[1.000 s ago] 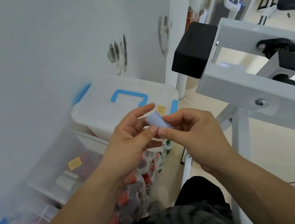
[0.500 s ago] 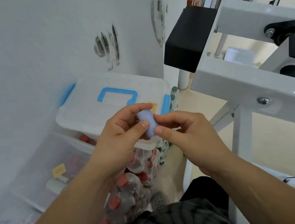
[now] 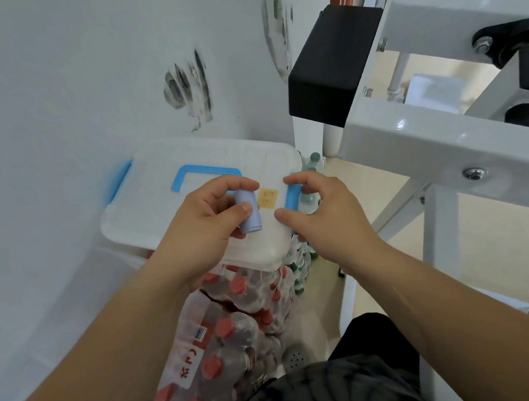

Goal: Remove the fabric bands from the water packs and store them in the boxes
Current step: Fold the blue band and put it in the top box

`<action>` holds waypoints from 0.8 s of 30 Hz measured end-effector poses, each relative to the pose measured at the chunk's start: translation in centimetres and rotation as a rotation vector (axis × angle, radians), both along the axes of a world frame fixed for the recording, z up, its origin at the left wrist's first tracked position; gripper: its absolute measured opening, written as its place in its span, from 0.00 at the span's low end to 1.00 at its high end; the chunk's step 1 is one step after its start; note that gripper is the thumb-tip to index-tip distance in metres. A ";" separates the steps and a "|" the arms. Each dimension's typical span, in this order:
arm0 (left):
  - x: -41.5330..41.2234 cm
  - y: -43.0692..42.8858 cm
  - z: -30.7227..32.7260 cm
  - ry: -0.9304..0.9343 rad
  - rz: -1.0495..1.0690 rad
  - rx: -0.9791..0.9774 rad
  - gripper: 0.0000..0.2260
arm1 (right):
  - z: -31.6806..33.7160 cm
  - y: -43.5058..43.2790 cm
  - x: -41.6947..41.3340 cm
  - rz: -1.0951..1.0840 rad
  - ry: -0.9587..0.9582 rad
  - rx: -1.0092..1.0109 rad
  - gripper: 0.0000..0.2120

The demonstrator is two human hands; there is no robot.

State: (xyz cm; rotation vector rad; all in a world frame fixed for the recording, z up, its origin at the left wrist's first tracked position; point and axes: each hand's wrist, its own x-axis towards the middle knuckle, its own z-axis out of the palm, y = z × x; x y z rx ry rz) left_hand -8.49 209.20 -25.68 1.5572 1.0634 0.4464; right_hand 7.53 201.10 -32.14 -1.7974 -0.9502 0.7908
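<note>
My left hand (image 3: 207,222) pinches a rolled-up pale blue fabric band (image 3: 248,212) between thumb and fingers. It hovers over a closed translucent box (image 3: 171,208) with a blue handle, blue latches and a yellow sticker. My right hand (image 3: 319,208) is just to the right of the roll, fingers loosely curled and holding nothing, near the box's right blue latch (image 3: 292,197). Shrink-wrapped water packs with red caps (image 3: 231,347) lie on the floor below my arms, partly under the box.
A white wall runs along the left. A white metal frame (image 3: 449,144) with a black block (image 3: 330,65) stands close on the right. Green-capped bottles (image 3: 303,255) sit behind the box. Another clear box (image 3: 79,306) lies lower left.
My right hand has let go of the rolled band and moved slightly right. The left hand now holds the roll alone, over the box lid.
</note>
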 end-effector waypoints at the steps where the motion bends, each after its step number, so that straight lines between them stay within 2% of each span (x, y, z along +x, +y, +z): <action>1: 0.0 0.0 -0.1 0.004 0.009 -0.011 0.12 | -0.1 0.0 0.0 0.001 0.002 0.007 0.21; 8: 0.3 -0.1 -0.1 0.017 -0.010 -0.044 0.12 | 0.1 -0.3 -0.1 -0.039 0.014 0.004 0.17; 16: 0.5 -0.4 -0.2 0.000 -0.017 -0.074 0.13 | 0.2 -2.7 0.4 -0.104 0.233 -0.001 0.13; 21: 0.4 -0.7 -0.1 -0.027 -0.044 -0.114 0.13 | 0.2 -4.8 0.4 -0.108 0.313 0.022 0.15; 24: 0.8 -1.1 -0.4 -0.013 -0.072 -0.119 0.13 | -0.1 -5.2 0.5 -0.124 0.269 -0.009 0.16</action>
